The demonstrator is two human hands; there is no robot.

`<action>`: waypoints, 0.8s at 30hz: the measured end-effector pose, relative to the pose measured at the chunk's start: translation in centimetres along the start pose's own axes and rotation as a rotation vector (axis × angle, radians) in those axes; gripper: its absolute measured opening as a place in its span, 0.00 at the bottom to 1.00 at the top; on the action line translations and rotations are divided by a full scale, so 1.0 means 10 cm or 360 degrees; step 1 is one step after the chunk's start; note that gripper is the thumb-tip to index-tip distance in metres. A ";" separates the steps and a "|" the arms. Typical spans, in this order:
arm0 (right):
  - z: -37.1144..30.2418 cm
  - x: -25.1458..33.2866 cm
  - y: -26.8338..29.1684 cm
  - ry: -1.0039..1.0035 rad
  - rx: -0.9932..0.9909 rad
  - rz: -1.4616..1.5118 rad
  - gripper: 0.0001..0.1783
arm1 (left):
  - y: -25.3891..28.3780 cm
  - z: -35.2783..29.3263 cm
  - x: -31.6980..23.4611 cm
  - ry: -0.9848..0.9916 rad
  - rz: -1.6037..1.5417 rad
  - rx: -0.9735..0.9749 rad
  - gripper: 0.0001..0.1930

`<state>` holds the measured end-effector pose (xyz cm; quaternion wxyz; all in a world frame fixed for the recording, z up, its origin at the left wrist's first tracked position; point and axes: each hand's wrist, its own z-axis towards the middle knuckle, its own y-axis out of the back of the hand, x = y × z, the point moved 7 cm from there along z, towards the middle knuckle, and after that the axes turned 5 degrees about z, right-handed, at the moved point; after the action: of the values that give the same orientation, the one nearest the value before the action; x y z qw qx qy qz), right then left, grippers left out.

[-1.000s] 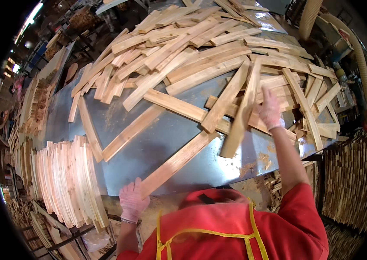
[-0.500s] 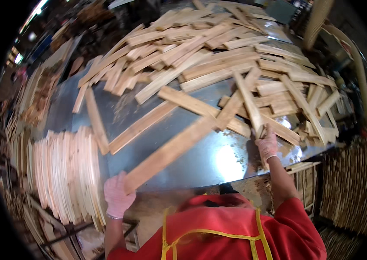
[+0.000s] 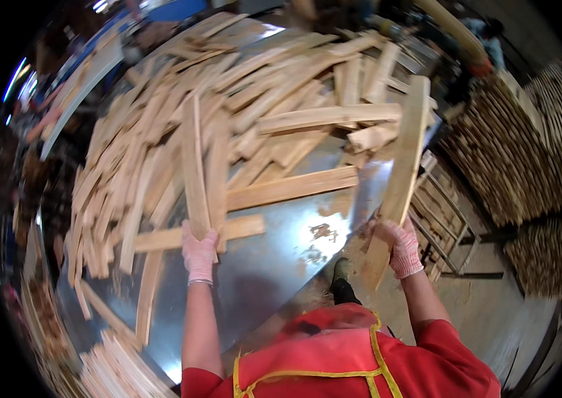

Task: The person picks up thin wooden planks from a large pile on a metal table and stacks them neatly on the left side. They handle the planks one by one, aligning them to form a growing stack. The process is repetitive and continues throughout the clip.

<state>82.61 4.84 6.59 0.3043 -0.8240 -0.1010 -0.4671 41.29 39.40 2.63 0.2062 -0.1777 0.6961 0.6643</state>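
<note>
My right hand (image 3: 403, 249), in a white-and-pink knit glove, is closed around the lower part of a long wooden board (image 3: 408, 149). This board slants up over the table's right edge, and its near end sticks out below the hand. My left hand (image 3: 200, 255), gloved alike, grips the near end of a narrower wooden board (image 3: 193, 162) that points away from me. Close beside that one lies another board (image 3: 218, 172). Loose boards (image 3: 294, 189) lie crosswise between my hands, in front of a big jumbled heap of boards (image 3: 141, 139).
The shiny metal table (image 3: 247, 282) has sawdust near its right edge. A neat stack of pale boards (image 3: 121, 368) stands at the lower left. To the right are a metal-framed rack (image 3: 457, 225) and tall stacks of boards (image 3: 493, 149). A thick hose (image 3: 450, 30) hangs at the far right.
My view has swung to the right. My left hand has let go of the board it held near the pale stack and grips one at the heap. My right hand now holds a board raised at the table's edge.
</note>
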 end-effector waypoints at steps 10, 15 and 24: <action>1.83 -0.75 4.44 0.0035 -0.1419 -0.1247 0.19 | -0.70 -0.12 -0.92 0.0258 0.0384 0.0155 0.57; 2.57 -1.04 3.67 -0.0321 -0.0922 -0.0776 0.25 | -0.69 0.04 -0.69 0.0189 0.0688 0.0076 0.59; 2.21 -1.12 3.17 -0.0431 -0.0296 -0.0729 0.27 | -0.71 0.21 -0.44 0.0111 0.0076 0.0378 0.52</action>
<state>106.45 -5.86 -23.96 0.0976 -0.8590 -0.2812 -0.4166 48.86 41.00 -1.18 0.1855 -0.1583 0.7808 0.5752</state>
